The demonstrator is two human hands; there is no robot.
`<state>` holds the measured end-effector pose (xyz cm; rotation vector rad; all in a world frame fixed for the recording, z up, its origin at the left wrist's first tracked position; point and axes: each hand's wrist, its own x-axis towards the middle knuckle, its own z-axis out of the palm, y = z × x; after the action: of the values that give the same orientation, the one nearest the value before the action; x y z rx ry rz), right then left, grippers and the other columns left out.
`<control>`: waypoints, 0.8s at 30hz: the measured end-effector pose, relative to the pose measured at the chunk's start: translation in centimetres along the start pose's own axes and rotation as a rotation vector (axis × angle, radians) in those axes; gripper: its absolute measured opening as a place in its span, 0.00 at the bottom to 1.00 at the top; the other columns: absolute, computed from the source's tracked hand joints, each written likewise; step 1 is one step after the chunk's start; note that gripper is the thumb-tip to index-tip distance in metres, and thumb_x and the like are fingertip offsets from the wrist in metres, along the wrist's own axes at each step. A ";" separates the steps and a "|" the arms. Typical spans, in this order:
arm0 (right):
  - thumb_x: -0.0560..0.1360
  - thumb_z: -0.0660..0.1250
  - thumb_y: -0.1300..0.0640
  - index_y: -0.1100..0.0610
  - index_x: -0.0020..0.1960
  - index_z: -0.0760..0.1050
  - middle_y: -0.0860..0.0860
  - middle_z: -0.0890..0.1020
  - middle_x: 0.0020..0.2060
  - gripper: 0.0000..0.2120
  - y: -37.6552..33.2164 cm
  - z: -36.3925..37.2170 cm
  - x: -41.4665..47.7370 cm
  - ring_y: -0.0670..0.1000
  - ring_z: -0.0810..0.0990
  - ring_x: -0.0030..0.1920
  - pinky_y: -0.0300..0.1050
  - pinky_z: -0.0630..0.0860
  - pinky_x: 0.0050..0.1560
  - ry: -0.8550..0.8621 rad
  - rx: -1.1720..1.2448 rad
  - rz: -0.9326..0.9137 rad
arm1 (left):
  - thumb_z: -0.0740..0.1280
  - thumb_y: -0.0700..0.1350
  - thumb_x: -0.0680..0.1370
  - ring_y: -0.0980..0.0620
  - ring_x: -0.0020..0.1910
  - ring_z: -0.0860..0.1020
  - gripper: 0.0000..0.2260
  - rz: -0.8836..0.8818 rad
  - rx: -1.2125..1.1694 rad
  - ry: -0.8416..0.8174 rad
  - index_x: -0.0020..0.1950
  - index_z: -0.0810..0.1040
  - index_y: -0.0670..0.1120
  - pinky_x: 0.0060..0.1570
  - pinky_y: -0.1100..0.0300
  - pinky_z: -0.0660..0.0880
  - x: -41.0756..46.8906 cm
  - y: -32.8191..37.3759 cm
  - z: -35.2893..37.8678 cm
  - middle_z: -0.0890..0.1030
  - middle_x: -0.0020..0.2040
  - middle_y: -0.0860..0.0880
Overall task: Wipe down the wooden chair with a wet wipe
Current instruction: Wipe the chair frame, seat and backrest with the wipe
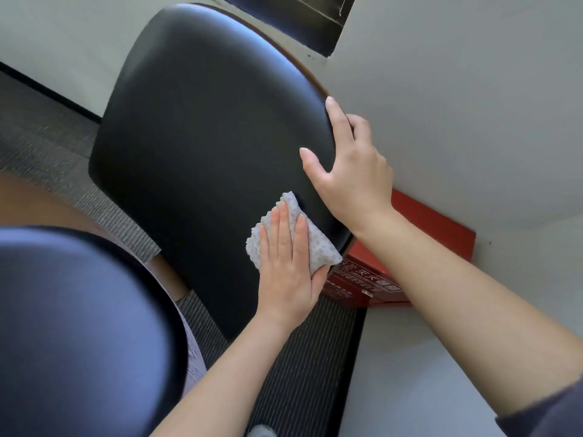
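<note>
The wooden chair [205,137] is tilted across the middle of the view, its broad black padded face turned up toward the camera and its right edge close to a pale wall [473,89]. The wet wipe [315,247], white, crumpled and textured, lies against the lower right part of that padded face, just inside the edge. The left hand [287,269] lies flat on the wipe with its fingers straight and together, pressing it to the padding, the thumb at the wipe's lower corner. The right hand [350,171] grasps the chair's right edge above the wipe: the thumb rests on the padded front, the forefinger stretches up along the edge, and the other fingers wrap behind it. The two hands are near each other but apart. A red box [435,216] printed with white characters sits against the wall just behind the chair's lower right corner. A second dark padded seat [79,326] with a bluish sheen fills the lower left. Grey ribbed carpet [47,137] covers the floor, and a dark sleeve [552,411] shows on the right arm at the lower right corner.
</note>
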<state>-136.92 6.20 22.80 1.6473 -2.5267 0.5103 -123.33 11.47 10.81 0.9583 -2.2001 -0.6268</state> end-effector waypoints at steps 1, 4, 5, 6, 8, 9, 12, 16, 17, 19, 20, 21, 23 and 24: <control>0.77 0.58 0.38 0.47 0.78 0.56 0.51 0.70 0.67 0.33 0.0 0.1 0.0 0.55 0.79 0.51 0.43 0.69 0.40 0.007 0.003 -0.001 | 0.50 0.57 0.84 0.37 0.78 0.47 0.31 0.003 -0.016 0.002 0.79 0.44 0.42 0.73 0.35 0.51 -0.1 -0.2 0.1 0.47 0.78 0.38; 0.77 0.59 0.38 0.46 0.78 0.56 0.50 0.70 0.66 0.33 0.1 0.0 0.0 0.54 0.79 0.49 0.42 0.67 0.40 0.008 0.017 0.007 | 0.49 0.56 0.83 0.41 0.79 0.43 0.31 -0.066 -0.119 0.007 0.79 0.39 0.46 0.76 0.41 0.45 0.7 -0.1 -0.4 0.43 0.79 0.41; 0.77 0.59 0.38 0.46 0.78 0.56 0.50 0.70 0.65 0.33 0.1 0.0 0.0 0.54 0.79 0.48 0.42 0.67 0.40 0.006 0.015 0.015 | 0.48 0.56 0.83 0.44 0.79 0.41 0.30 -0.128 -0.170 0.017 0.79 0.40 0.45 0.76 0.44 0.42 1.2 0.0 -0.6 0.42 0.79 0.42; 0.77 0.59 0.38 0.46 0.78 0.56 0.50 0.70 0.65 0.33 0.0 0.0 0.0 0.53 0.78 0.48 0.42 0.67 0.40 0.005 0.012 0.019 | 0.46 0.57 0.83 0.47 0.79 0.40 0.30 -0.200 -0.214 0.037 0.79 0.40 0.44 0.77 0.46 0.41 1.7 0.2 -0.8 0.41 0.79 0.43; 0.77 0.59 0.38 0.46 0.78 0.55 0.49 0.70 0.65 0.33 -0.1 0.0 0.0 0.52 0.78 0.48 0.42 0.67 0.40 0.005 0.006 0.015 | 0.45 0.56 0.83 0.50 0.79 0.39 0.29 -0.318 -0.257 0.077 0.79 0.43 0.42 0.77 0.46 0.41 2.1 1.0 -1.0 0.41 0.80 0.44; 0.77 0.59 0.38 0.46 0.78 0.55 0.50 0.70 0.65 0.33 -0.2 0.0 0.0 0.52 0.78 0.48 0.42 0.67 0.40 0.004 0.005 0.012 | 0.45 0.56 0.83 0.49 0.79 0.39 0.29 -0.346 -0.256 0.082 0.79 0.43 0.42 0.77 0.44 0.42 2.0 1.6 -1.1 0.42 0.80 0.43; 0.77 0.59 0.38 0.46 0.78 0.55 0.50 0.70 0.65 0.33 -0.2 0.0 0.1 0.53 0.78 0.49 0.43 0.67 0.40 0.001 0.009 0.018 | 0.48 0.54 0.84 0.41 0.79 0.44 0.29 -0.276 -0.087 0.063 0.78 0.45 0.38 0.75 0.38 0.50 0.0 3.4 0.0 0.45 0.79 0.37; 0.77 0.58 0.38 0.46 0.78 0.55 0.50 0.70 0.65 0.32 0.0 -0.1 0.2 0.53 0.78 0.51 0.43 0.68 0.41 -0.001 0.001 0.009 | 0.58 0.53 0.83 0.33 0.77 0.52 0.32 -0.158 0.200 0.078 0.77 0.49 0.35 0.71 0.35 0.58 -2.1 3.7 2.0 0.51 0.76 0.32; 0.77 0.58 0.38 0.46 0.78 0.55 0.50 0.70 0.65 0.32 0.0 0.0 0.2 0.53 0.78 0.51 0.43 0.68 0.41 -0.004 0.003 0.010 | 0.57 0.54 0.83 0.33 0.77 0.53 0.32 -0.139 0.227 0.086 0.77 0.48 0.35 0.71 0.35 0.59 -1.7 3.6 2.0 0.52 0.76 0.32; 0.77 0.58 0.39 0.46 0.78 0.54 0.50 0.69 0.65 0.33 0.1 0.1 0.2 0.53 0.78 0.52 0.43 0.68 0.43 -0.007 0.011 0.015 | 0.55 0.54 0.84 0.33 0.76 0.56 0.30 -0.061 0.252 0.119 0.77 0.49 0.36 0.71 0.36 0.60 -0.6 3.4 1.7 0.54 0.76 0.32; 0.77 0.58 0.39 0.46 0.78 0.54 0.50 0.69 0.65 0.33 0.1 0.1 0.2 0.53 0.77 0.53 0.43 0.67 0.44 -0.013 0.019 0.014 | 0.56 0.54 0.84 0.33 0.75 0.57 0.30 -0.025 0.260 0.136 0.76 0.50 0.36 0.70 0.35 0.61 -0.1 3.4 1.7 0.56 0.76 0.32; 0.77 0.58 0.39 0.46 0.78 0.54 0.50 0.69 0.65 0.33 0.1 0.1 0.3 0.53 0.77 0.53 0.43 0.67 0.44 -0.018 0.026 0.011 | 0.57 0.54 0.84 0.33 0.75 0.58 0.30 0.000 0.266 0.154 0.76 0.51 0.36 0.70 0.35 0.61 0.2 3.4 1.8 0.57 0.75 0.32; 0.78 0.58 0.39 0.46 0.79 0.53 0.50 0.68 0.65 0.33 0.3 0.1 0.4 0.53 0.77 0.53 0.43 0.67 0.44 -0.024 0.024 0.005 | 0.58 0.54 0.83 0.34 0.76 0.57 0.30 0.008 0.248 0.176 0.76 0.50 0.37 0.71 0.36 0.60 0.1 3.3 2.2 0.56 0.75 0.34; 0.78 0.58 0.39 0.46 0.79 0.53 0.50 0.68 0.65 0.32 0.3 0.1 0.4 0.53 0.77 0.53 0.43 0.67 0.44 -0.029 0.020 0.002 | 0.58 0.54 0.83 0.35 0.76 0.55 0.31 -0.010 0.235 0.172 0.77 0.48 0.38 0.72 0.36 0.58 -0.5 3.0 2.4 0.55 0.76 0.34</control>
<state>-137.29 5.96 22.76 1.6714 -2.5521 0.5169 -126.21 14.11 10.96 1.1000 -2.1464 -0.2808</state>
